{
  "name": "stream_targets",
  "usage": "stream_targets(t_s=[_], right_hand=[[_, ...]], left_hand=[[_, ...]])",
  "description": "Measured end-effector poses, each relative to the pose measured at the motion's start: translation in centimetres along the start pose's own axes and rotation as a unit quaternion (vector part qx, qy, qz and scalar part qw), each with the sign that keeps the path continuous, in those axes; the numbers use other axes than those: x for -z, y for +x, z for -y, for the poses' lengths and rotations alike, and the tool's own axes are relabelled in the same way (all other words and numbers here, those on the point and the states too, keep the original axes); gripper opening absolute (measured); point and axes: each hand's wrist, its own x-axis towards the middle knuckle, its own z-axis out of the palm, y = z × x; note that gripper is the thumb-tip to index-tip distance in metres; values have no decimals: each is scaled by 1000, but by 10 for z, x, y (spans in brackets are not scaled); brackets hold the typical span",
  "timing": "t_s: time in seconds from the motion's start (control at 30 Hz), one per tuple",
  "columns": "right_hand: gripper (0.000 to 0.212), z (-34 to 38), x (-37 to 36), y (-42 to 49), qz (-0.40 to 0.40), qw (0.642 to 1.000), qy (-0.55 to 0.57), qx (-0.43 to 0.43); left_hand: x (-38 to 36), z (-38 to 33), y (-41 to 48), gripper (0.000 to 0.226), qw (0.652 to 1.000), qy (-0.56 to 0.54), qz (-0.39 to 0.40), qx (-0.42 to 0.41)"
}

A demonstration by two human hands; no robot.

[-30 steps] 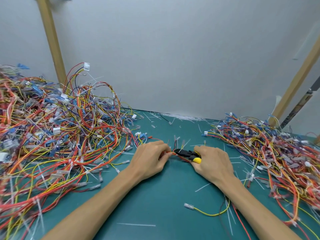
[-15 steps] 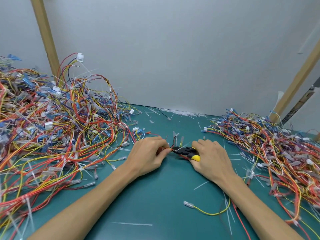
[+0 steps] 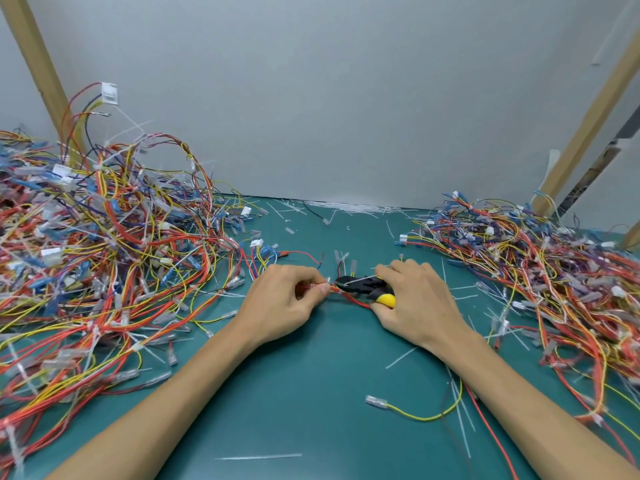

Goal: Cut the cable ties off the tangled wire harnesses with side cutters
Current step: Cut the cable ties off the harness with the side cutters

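Observation:
My left hand (image 3: 284,303) pinches a small bundle of red and yellow wires (image 3: 334,289) at mid-table. My right hand (image 3: 415,299) grips the black and yellow side cutters (image 3: 367,287), whose jaws point left at the bundle just beside my left fingertips. A thin white cable tie (image 3: 356,279) lies across the cutter head. Whether the jaws are around a tie I cannot tell.
A tall tangle of wire harnesses (image 3: 97,244) fills the left of the green table (image 3: 294,393). A lower heap of wires (image 3: 554,271) covers the right. Cut white tie pieces (image 3: 346,206) litter the back edge. A loose yellow wire (image 3: 415,410) lies near my right forearm.
The view has tilted up slightly, so everything sits a little lower. Both hands stay together on the bundle, and the cutters have shifted slightly left toward my left fingertips.

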Motion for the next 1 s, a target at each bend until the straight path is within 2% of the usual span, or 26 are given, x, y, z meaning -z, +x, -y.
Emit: stream_targets(t_s=[0.47,0.6,0.77,0.9,1.0], right_hand=[[28,-3,-2,-1,-48,998,6,-29],[29,-14,-1,1,-149,985,48,-74],[39,-29,12,3,-219,971,-28,-96],[43,-46,26,7,-185,961,-152,-134],[51,-55,33,9,-139,956,-158,-205]], left_hand=[[-3,-2,1,18,1000,3,-19,-3],[-3,0,1,17,999,9,-39,-20],[-4,-6,-3,11,991,93,-62,-78],[-4,-10,-4,16,987,114,-51,-102],[-5,-10,-3,15,986,118,-56,-104]])
